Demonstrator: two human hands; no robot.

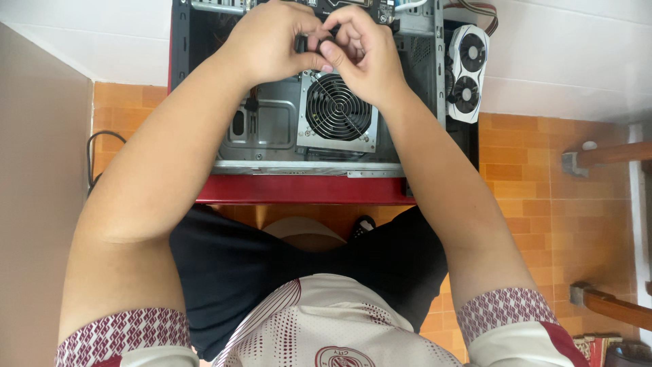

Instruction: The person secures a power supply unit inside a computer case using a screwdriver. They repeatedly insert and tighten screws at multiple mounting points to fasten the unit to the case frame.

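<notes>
An open computer case [272, 129] lies on a red stand, its inside facing up. A power supply with a round fan grille [337, 109] sits in its near end. My left hand [268, 44] and my right hand [363, 58] meet above the case, fingertips pinched together on a small black part [303, 43], mostly hidden by the fingers. A circuit board edge [353, 5] shows at the top of the frame behind the hands.
A white graphics card with two fans [467, 71] leans beside the case on the right. A black cable [95, 160] lies on the orange tiled floor at left. Wooden furniture legs [604, 156] stand at right.
</notes>
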